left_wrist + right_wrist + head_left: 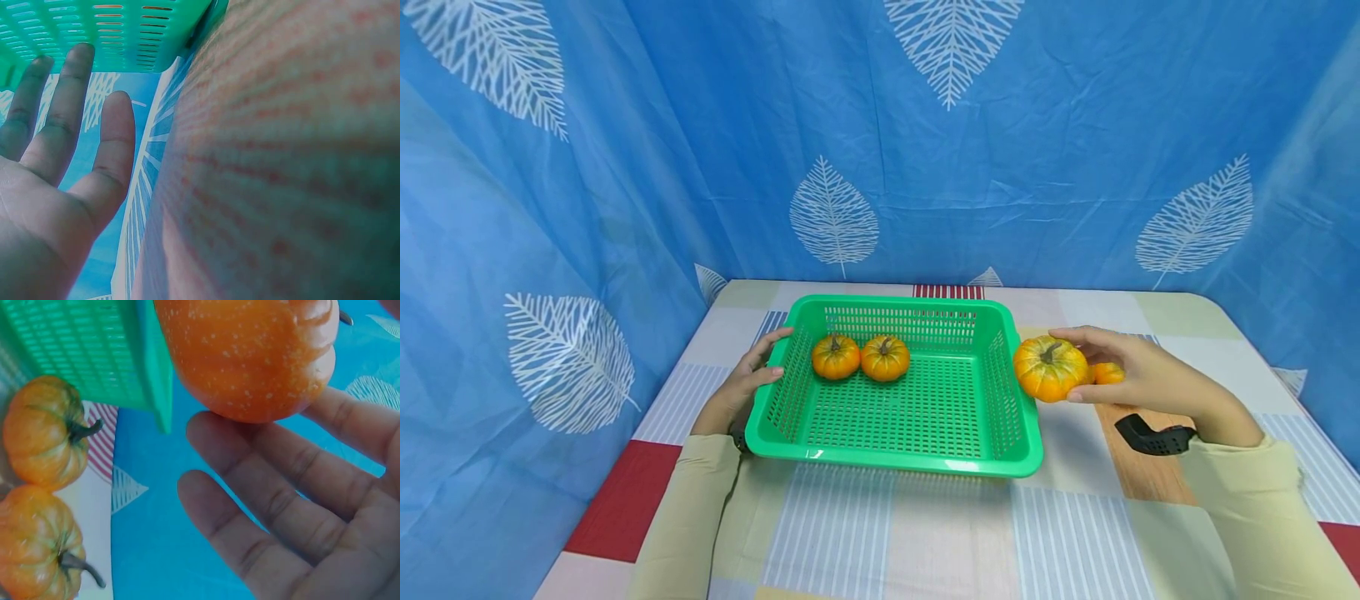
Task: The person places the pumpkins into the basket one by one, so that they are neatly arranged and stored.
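Observation:
My right hand holds a small orange pumpkin with a short stem, thumb on the near side and fingers on the far side. The pumpkin overlaps the right rim of a green plastic basket in the head view. My left hand is at the basket's left side, its fingers fairly straight and fingertips right at the slotted wall. Two similar pumpkins, one on the left and one on the right, sit side by side in the basket's back left part.
Two more pumpkins, an upper one and a lower one, show beside the basket in the right wrist view. A wooden board lies under my right wrist. The patchwork tablecloth meets a blue leaf-patterned curtain behind.

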Tool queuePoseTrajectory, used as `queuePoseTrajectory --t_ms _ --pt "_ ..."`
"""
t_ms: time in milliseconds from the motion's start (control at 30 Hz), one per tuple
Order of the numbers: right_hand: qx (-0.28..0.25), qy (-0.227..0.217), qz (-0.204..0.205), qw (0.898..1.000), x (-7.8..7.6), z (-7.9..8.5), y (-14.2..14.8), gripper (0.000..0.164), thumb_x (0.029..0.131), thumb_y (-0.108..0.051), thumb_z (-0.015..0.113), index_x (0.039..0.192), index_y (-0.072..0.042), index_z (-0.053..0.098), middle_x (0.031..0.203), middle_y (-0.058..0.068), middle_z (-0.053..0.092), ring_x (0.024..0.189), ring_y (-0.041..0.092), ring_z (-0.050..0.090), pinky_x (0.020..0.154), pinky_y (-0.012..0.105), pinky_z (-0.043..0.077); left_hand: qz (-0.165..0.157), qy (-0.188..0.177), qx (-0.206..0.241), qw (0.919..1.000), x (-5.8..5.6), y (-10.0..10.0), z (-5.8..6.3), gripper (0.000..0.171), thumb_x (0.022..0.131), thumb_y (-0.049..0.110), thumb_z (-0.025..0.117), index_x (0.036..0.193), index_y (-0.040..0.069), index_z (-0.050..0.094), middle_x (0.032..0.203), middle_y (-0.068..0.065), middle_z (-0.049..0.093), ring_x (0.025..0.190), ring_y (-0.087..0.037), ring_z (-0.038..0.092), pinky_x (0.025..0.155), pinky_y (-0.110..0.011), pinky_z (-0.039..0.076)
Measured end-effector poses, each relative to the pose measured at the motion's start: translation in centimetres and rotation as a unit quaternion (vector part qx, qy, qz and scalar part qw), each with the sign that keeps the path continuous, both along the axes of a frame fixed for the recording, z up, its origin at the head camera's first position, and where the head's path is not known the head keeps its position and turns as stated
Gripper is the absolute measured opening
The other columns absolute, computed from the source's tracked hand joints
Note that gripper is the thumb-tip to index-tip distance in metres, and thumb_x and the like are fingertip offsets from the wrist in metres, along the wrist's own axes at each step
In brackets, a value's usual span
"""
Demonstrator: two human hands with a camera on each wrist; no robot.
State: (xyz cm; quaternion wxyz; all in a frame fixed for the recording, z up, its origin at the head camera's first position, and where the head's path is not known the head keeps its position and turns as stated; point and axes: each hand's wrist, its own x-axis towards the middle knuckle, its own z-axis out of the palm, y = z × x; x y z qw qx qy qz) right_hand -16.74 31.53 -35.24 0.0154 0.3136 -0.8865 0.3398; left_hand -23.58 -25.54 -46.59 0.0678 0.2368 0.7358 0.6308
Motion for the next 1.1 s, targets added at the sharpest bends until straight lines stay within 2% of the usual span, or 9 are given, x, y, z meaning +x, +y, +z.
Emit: queuePoseTrajectory --t_ms 100,200,367,600,700,900,1100 --pt "0.009 0.004 -0.007 1.0 -0.4 0.4 -0.5 0.075 0.083 -0.003 0.092 0.15 0.0 0.06 0.136 0.017 0.069 0.107 -0.003 0.064 0.087 0.015 0.055 0.001 0.002 0.0 1.0 0.0 0.0 0.0 0.07 0.105 0.026 0.059 0.167 0.009 0.033 0.177 -0.031 0.002 0.162 -0.055 -0.004 0.125 -0.074 0.014" --pt "0.01 0.0 -0.011 1.0 -0.7 0.6 -1.1 0.074 0.083 -0.005 0.093 0.15 -0.002 0.062 0.135 0.013 0.07 0.107 -0.003 0.065 0.089 0.017 0.055 0.0 0.002 0.002 1.0 0.0 0.0 0.0 0.07 0.105 0.026 0.059 0.167 0.007 0.032 0.177 -0.031 0.002 0.162 -0.055 -0.005 0.125 -0.074 0.014" --pt "0.003 -0.02 0.006 1.0 -1.5 0.8 -2.1 0.071 0.086 -0.005 0.091 0.15 -0.002 0.062 0.134 0.012 0.071 0.108 0.001 0.067 0.09 0.021 0.056 0.0 0.003 0.001 1.0 0.1 0.0 0.0 0.07 0.105 0.026 0.06 0.167 0.006 0.033 0.177 -0.031 0.001 0.162 -0.055 -0.006 0.123 -0.075 0.017" --pt "0.011 -0.088 0.0 0.996 -2.5 1.2 -3.8 0.068 0.092 -0.011 0.087 0.153 0.0 0.058 0.141 0.018 0.067 0.119 0.028 0.068 0.098 0.042 0.06 0.0 0.003 0.0 1.0 0.1 0.0 0.0 0.073 0.105 0.026 0.06 0.167 0.002 0.029 0.177 -0.031 0.0 0.161 -0.055 -0.006 0.122 -0.076 0.018" --pt "0.012 -0.101 0.004 0.995 -3.0 1.3 -4.5 0.067 0.094 -0.012 0.086 0.152 0.002 0.057 0.141 0.019 0.067 0.12 0.034 0.068 0.101 0.049 0.059 0.0 0.003 0.0 1.0 0.1 0.0 0.0 0.072 0.105 0.026 0.061 0.167 0.004 0.031 0.177 -0.031 0.001 0.161 -0.055 -0.005 0.121 -0.076 0.019" --pt "-0.004 -0.11 0.037 0.993 -4.0 1.4 -5.8 0.066 0.093 -0.007 0.085 0.151 0.006 0.056 0.138 0.02 0.068 0.12 0.035 0.069 0.102 0.056 0.057 -0.001 0.005 0.006 1.0 0.0 -0.1 0.0 0.071 0.104 0.026 0.061 0.167 0.008 0.033 0.176 -0.032 0.004 0.161 -0.056 0.0 0.122 -0.075 0.017" --pt "-0.008 -0.122 0.055 0.991 -4.8 1.5 -6.9 0.068 0.095 -0.008 0.084 0.153 0.006 0.054 0.143 0.021 0.065 0.123 0.036 0.069 0.107 0.061 0.053 -0.001 0.001 0.009 1.0 0.1 0.0 0.0 0.073 0.103 0.026 0.061 0.167 0.005 0.032 0.176 -0.032 0.005 0.161 -0.056 0.002 0.121 -0.075 0.018"
